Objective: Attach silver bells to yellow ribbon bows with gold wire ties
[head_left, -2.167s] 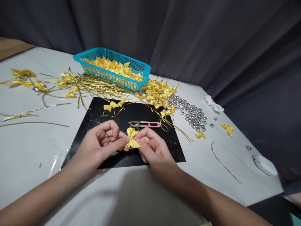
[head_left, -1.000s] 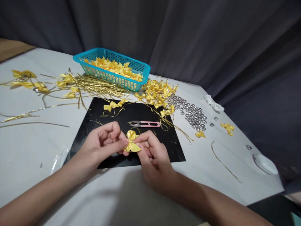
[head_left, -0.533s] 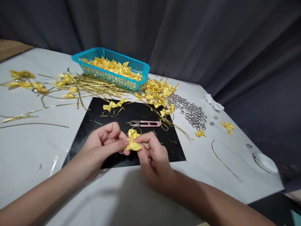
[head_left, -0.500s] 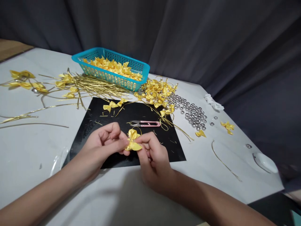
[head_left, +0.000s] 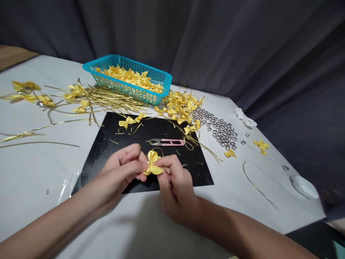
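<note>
Between my two hands is a yellow ribbon bow [head_left: 153,163], with a loop of thin gold cord [head_left: 159,148] rising behind it. My left hand [head_left: 125,165] pinches the bow's left side between thumb and fingers. On the other side, the thumb and forefinger of my right hand [head_left: 175,180] grip its lower right petal. Both hands are above the near part of a black mat [head_left: 99,154]. Just beyond them lie pink-handled thread snips [head_left: 172,142], blades pointing left. The bow's underside is hidden by my fingers.
A blue basket [head_left: 166,86] of yellow bows stands at the back, with gold cords [head_left: 115,99] before it. Right of it are finished-looking bows on cord [head_left: 180,104] and many silver beads [head_left: 223,133]. A white oval object [head_left: 306,187] sits near the right edge.
My hands have shifted slightly down in the view, still pinching the bow. The bow is turned a little. Everything else on the table stays as it was.
</note>
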Tool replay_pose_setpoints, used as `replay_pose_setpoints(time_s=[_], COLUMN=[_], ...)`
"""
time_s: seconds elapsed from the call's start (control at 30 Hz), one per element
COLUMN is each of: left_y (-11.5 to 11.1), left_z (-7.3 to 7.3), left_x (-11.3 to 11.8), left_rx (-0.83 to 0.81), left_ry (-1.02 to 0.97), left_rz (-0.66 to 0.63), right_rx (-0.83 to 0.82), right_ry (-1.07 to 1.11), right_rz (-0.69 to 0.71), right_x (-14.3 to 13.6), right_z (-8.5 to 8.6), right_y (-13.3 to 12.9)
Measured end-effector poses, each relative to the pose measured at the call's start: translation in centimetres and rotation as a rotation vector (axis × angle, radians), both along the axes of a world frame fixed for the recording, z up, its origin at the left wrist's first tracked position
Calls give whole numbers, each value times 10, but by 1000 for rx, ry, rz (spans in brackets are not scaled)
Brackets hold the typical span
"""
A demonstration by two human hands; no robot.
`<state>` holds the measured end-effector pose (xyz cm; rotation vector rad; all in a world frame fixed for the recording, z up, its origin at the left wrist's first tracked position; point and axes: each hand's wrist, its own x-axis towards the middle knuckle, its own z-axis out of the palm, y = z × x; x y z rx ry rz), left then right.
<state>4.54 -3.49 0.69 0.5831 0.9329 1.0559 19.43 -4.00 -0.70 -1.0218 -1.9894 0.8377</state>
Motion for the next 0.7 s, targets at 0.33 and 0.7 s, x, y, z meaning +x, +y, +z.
replay_pose_setpoints(time_s=[0.33, 0.7], left_y=[-4, -1], left_z=[4, 9], left_x=[-1, -4], left_rx=[-54, 67], left_ry=[-112, -41], left_rz=[-20, -39], right_rx=[217, 307], right_ry=[-51, -192], right_rz=[-32, 1], right_x=[0, 5], right_z=[1, 8], right_y=[-1, 4])
